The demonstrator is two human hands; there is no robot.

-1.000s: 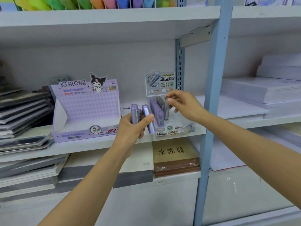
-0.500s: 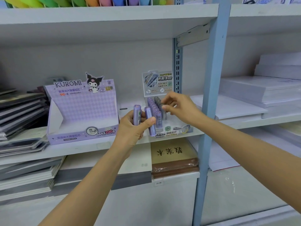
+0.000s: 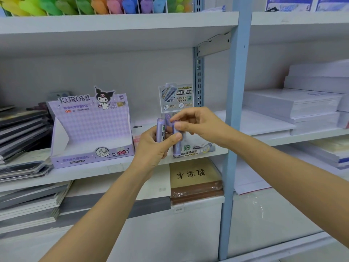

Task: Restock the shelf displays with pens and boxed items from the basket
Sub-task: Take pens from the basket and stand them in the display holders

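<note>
Right now the left hand (image 3: 156, 144) is closed around a small bunch of lilac tubes (image 3: 160, 130), held upright in front of the shelf (image 3: 98, 172). The right hand (image 3: 196, 123) has come in from the side and pinches the top of one tube (image 3: 177, 138) between thumb and forefinger, so both hands touch the same tube.

The likeliest slip is at the handover. If the left hand loosens its grip to release one tube, the others in the bunch could slide out and drop to the lower shelves or the floor. A pinch on the smooth rounded cap alone also looks weak, and the tube could twist free as it is lifted. Just behind the hands stands a clear display stand (image 3: 196, 148) with a printed card at its back; it looks light, and a push from a knuckle while slotting a tube in could tip it or shove it back. How full it is cannot be told, since the hands hide most of it.

The tubes are slim, pale purple and slightly see-through, with a small green and white label near the top. To the left of the left hand sits an open purple display box (image 3: 90, 129), which appears empty. No basket is in view.
</note>
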